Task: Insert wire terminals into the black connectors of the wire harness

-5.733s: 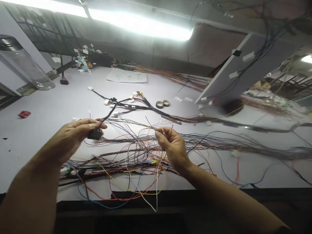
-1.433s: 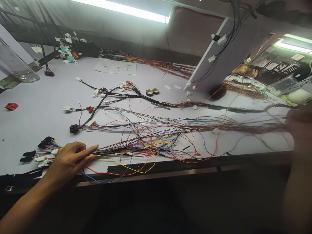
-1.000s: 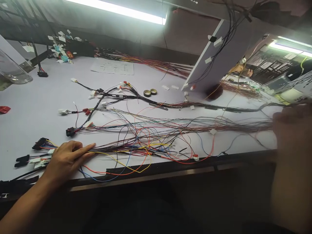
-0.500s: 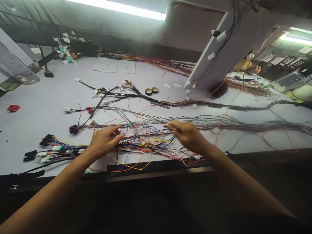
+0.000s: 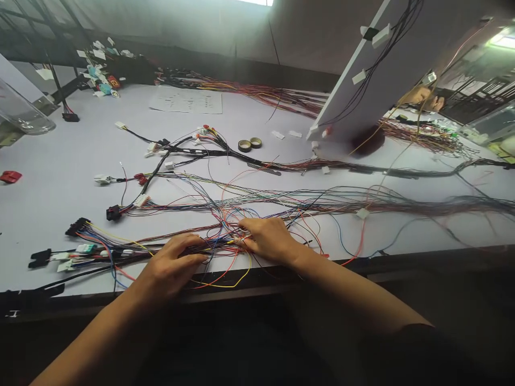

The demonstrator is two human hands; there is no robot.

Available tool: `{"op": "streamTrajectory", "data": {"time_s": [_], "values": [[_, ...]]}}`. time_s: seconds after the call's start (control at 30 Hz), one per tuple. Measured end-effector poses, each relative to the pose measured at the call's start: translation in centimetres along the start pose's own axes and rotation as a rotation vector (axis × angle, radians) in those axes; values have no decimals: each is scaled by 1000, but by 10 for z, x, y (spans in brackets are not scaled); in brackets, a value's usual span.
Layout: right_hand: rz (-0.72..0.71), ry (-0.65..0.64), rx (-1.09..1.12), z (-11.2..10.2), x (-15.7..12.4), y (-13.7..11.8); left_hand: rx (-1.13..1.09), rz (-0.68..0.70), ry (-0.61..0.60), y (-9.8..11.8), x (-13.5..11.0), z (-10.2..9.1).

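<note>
My left hand (image 5: 173,264) closes its thumb and fingers around the near wire bundle (image 5: 220,242), close to the table's front edge. A short way to the right, my right hand (image 5: 270,239) is wrapped on the same bundle, where loose red, blue, white and yellow wires tangle. Its fingertips are partly hidden among the wires. From the left end of this bundle come a black multi-pin connector (image 5: 78,227), a flat black connector (image 5: 40,258) and a small teal-and-white connector (image 5: 85,249).
Behind lies a taped black harness (image 5: 257,162) with branches and connectors. Two tape rolls (image 5: 244,145) sit beside it. A printed sheet (image 5: 185,100) lies farther back. A white upright panel (image 5: 350,75) stands at right, and another person's hand (image 5: 434,103) shows beyond it. A red connector (image 5: 10,177) lies far left.
My right hand has come down and left onto the wires, and my left hand has lowered and closed around the bundle. The view has tilted slightly down.
</note>
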State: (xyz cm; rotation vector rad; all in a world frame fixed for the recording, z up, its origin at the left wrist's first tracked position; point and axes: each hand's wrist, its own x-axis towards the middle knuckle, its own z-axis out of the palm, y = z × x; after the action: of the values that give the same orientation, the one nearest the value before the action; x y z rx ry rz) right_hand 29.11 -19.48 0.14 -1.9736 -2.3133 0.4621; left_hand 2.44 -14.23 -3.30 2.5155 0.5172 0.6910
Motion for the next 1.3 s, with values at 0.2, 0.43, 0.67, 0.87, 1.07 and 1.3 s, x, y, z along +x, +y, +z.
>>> {"op": "streamTrajectory", "data": {"time_s": [0.2,0.43,0.67,0.87,1.07,1.3], "values": [[-27,-19,20,7,-1,0,-15,-93,34,-2,12,-10],[-127,96,39,22,-6,6,159,-241,-112,-23,42,-6],[-114,160,43,29,-7,7,101,-352,-216,-18,44,-6],[-91,139,44,26,-7,6,4,-508,-233,-11,49,-4],[-56,105,36,24,-8,4,-9,-526,-236,-14,57,-3],[-4,100,33,24,-5,4,-47,-488,-154,-20,43,-27]]}}
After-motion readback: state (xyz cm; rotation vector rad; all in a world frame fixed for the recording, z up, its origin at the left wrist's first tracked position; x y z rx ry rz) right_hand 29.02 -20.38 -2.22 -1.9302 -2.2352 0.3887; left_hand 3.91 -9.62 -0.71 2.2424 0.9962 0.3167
